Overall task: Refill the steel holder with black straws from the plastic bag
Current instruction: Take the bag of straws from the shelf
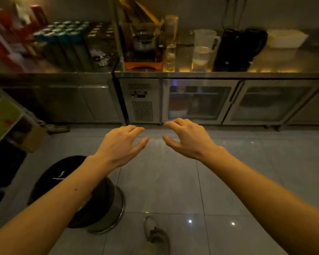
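Note:
My left hand (122, 143) and my right hand (186, 138) are held out side by side above the grey tiled floor, palms down, fingers spread and slightly curled. Both hold nothing. I see no steel holder, no black straws and no plastic bag that I can make out in this blurred view. The steel counter (191, 74) stands ahead of both hands, well beyond the fingertips.
On the counter stand clear measuring jugs (203, 46), a black bag-like object (239, 48), a white tray (286, 40), a pot (144, 40) and several cans (63, 37). Glass-door fridges (199, 102) sit below. A black-seated stool (75, 192) is at lower left, my shoe (156, 234) below.

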Available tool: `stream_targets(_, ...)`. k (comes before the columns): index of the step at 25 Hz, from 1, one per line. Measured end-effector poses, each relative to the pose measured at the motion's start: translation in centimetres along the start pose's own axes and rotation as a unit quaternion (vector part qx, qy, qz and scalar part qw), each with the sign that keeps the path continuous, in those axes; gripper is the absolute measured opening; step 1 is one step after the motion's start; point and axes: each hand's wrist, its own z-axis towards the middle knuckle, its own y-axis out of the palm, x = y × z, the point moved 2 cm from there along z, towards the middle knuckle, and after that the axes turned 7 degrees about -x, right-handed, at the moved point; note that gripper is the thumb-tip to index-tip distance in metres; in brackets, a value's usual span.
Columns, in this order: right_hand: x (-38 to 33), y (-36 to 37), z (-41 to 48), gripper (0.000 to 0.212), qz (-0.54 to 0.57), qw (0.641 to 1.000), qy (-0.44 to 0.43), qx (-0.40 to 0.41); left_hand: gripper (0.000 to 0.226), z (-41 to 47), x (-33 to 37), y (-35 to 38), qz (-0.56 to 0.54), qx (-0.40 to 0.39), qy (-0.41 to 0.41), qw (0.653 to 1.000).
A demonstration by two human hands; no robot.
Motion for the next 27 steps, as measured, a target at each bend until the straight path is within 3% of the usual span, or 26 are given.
stream_targets(4, -0.6, 0.1, 10.1, 0.051, -0.014, 0.999, -0.036, -0.026, 0.063, 4.5, -6.9, -0.3, -0.021, 0.008, -0.06, 0.998)
stream_targets(17, 0.3, 0.4, 42.8, 0.052, 0.003, 0.985, -0.173, -0.023, 0.051, 22.5, -26.6, -3.4, -0.018, 0.047, -0.188, 0.981)
stream_targets(27, 1.2, -5.4, 69.6, 0.049, 0.017, 0.956, -0.292, 0.03, 0.058, 37.1, -40.9, -13.1, 0.009, 0.108, -0.293, 0.95)
